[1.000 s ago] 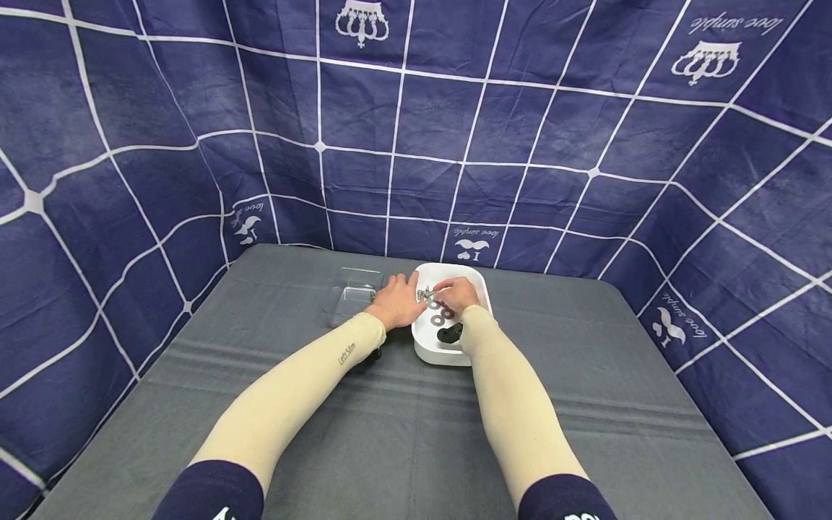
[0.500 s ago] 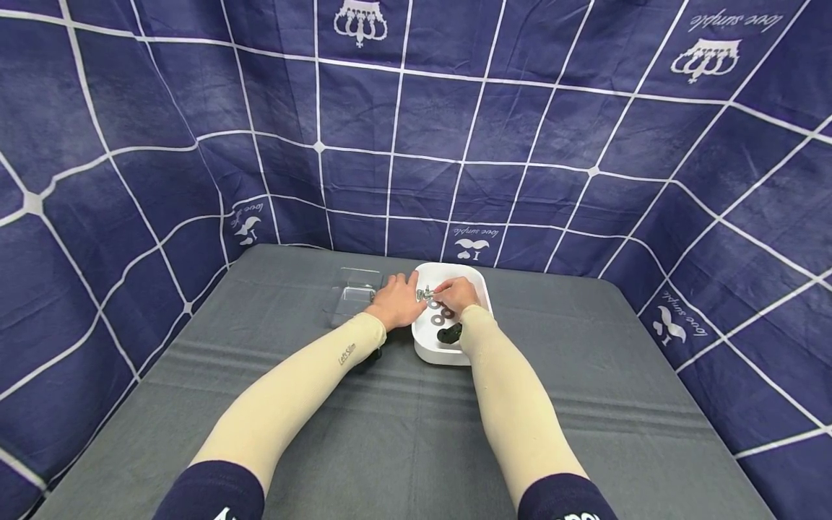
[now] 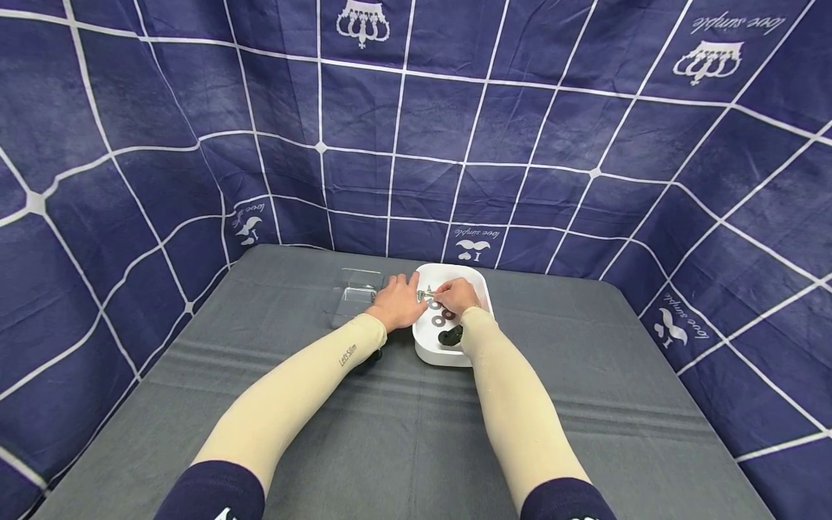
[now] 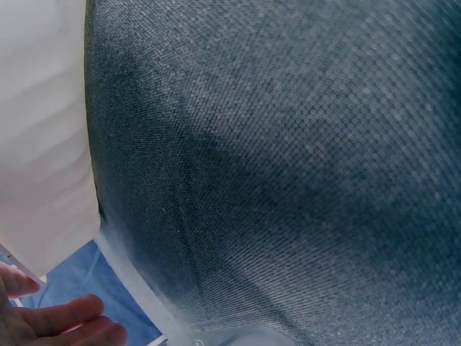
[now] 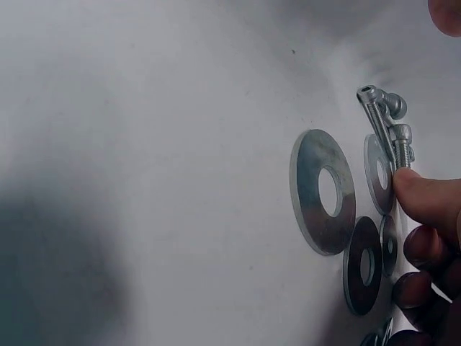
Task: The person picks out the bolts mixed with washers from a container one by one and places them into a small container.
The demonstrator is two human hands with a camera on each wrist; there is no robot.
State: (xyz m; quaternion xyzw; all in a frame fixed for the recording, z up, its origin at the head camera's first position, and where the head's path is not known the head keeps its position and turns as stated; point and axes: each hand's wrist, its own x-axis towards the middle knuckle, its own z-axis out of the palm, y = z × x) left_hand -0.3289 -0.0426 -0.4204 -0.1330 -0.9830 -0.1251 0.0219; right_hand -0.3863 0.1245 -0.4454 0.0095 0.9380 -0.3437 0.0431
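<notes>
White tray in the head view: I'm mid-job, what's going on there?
A person's right hand pinches a socket-head screw in the white tray, beside other screws and flat washers. The left hand is at the tray's left edge. A clear plastic container sits left of the tray, on grey cloth.

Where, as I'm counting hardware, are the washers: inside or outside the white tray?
Inside: the visible washers lie within the white tray, on its floor.

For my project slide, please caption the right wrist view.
Right hand pinching a bolt beside washers and other bolts in a white tray.
</notes>
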